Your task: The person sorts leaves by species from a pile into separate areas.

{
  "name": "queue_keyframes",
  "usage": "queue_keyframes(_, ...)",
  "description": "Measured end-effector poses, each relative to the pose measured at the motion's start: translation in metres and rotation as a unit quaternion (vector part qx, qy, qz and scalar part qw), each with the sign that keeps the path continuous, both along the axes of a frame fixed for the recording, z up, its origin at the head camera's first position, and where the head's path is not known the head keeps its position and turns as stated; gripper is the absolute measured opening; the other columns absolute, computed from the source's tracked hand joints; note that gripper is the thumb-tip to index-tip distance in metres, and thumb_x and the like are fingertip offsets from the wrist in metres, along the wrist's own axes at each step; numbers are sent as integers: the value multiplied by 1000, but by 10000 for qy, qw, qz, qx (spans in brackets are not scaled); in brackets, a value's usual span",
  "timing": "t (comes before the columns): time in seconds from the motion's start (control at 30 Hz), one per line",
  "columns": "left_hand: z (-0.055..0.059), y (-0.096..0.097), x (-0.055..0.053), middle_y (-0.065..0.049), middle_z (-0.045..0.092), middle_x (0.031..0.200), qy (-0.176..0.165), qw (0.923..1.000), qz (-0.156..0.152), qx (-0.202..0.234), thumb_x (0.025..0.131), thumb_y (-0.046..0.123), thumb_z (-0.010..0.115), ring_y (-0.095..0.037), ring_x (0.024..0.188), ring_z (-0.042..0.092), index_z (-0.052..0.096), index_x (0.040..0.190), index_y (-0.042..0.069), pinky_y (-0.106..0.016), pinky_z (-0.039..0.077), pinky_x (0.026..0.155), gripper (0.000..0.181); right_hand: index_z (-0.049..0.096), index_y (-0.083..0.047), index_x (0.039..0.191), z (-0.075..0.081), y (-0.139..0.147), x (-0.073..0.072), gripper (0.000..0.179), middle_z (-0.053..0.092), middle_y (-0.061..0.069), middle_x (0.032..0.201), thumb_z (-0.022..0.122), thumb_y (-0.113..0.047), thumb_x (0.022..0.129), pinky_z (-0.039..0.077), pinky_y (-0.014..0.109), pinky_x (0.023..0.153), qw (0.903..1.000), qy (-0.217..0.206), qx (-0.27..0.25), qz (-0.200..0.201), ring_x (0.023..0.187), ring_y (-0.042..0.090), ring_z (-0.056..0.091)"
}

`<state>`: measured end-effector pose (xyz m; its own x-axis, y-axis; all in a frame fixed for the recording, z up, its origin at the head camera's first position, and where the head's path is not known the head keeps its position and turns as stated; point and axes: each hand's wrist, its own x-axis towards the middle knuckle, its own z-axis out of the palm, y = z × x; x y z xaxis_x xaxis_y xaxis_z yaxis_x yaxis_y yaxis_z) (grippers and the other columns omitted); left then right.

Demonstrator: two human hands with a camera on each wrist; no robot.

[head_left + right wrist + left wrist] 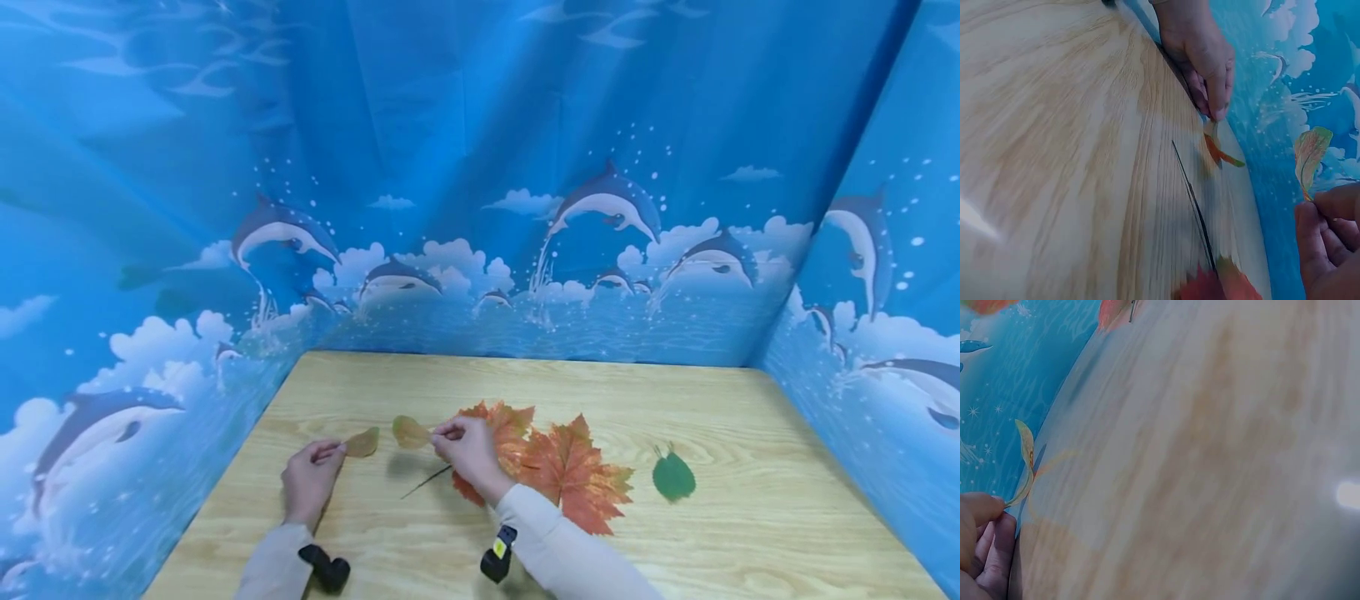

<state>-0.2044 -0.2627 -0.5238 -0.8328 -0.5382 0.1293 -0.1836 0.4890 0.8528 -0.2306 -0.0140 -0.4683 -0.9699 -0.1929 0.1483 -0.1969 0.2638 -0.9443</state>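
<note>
My left hand (pixel 309 479) pinches the stem end of a small brownish-green leaf (pixel 363 443) low over the left part of the table. In the left wrist view this leaf (pixel 1025 450) shows nearly edge-on, curving up from the fingertips. My right hand (pixel 471 450) pinches a yellow-green oval leaf (pixel 410 432) by its stem, its blade pointing left toward the other leaf. In the right wrist view that leaf (pixel 1312 156) stands upright above thumb and finger. Large orange-red maple leaves (pixel 566 471) lie beneath and right of my right hand, partly hidden by it. Their dark stem (pixel 427 482) sticks out leftward.
A green leaf (pixel 673 477) with short stems lies on the right side of the wooden table (pixel 757 433). Blue curtains (pixel 465 167) printed with dolphins hang behind and at both sides. Black wrist devices (pixel 326 569) sit on both sleeves.
</note>
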Motion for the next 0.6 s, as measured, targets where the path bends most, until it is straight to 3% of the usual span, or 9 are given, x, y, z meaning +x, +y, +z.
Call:
queue_keyframes(0.23, 1, 3, -2, -14, 72, 97, -9, 10000, 35, 31, 88, 20, 69, -21, 83, 68, 71, 104, 5, -21, 49, 64, 22, 71, -2, 85, -6, -32, -6, 4, 67, 2, 70, 71, -7, 85, 50, 21, 54, 9997, -221, -96, 49, 60, 6, 61)
queue_keyframes(0.47, -1, 2, -1, -13, 72, 95, 47, 10000, 45, -61, 89, 22, 69, -17, 80, 67, 72, 103, 5, -20, 49, 64, 22, 72, 0, 82, -18, -55, -5, 3, 65, 1, 64, 71, -2, 79, 45, 19, 50, 9979, -502, -178, -365, 54, 3, 54)
queue_keyframes(0.6, -1, 1, 0, -12, 72, 93, 92, 9999, 50, -102, 88, 22, 69, -13, 77, 66, 72, 102, 5, -18, 48, 63, 22, 73, -2, 79, -21, -64, -4, 3, 65, 0, 63, 73, -5, 78, 44, 19, 49, 9974, -438, -127, -565, 53, 2, 52)
